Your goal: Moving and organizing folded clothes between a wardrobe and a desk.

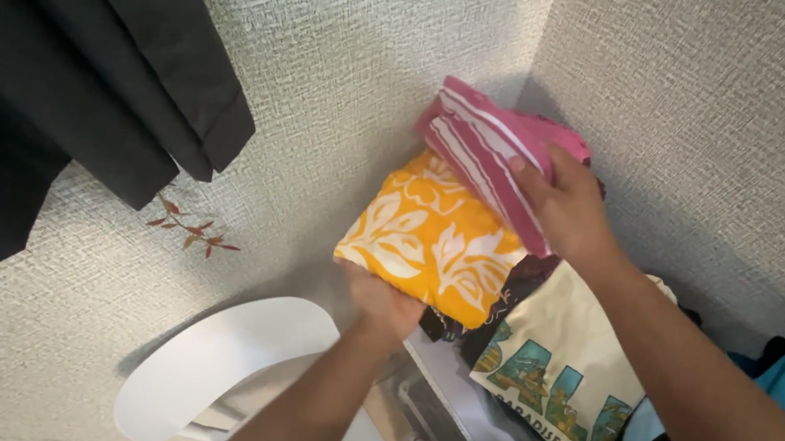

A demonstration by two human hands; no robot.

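Wallpapered corner | left hand (385, 306) grips orange cloth (432, 237) | right hand (566, 211) grips pink cloth (494, 153)

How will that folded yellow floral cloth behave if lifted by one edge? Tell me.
The yellow floral cloth would probably flop and unfold: it is soft fabric, and the left hand supports it from below. It looks light. The pink striped cloth under the right hand may slide off.
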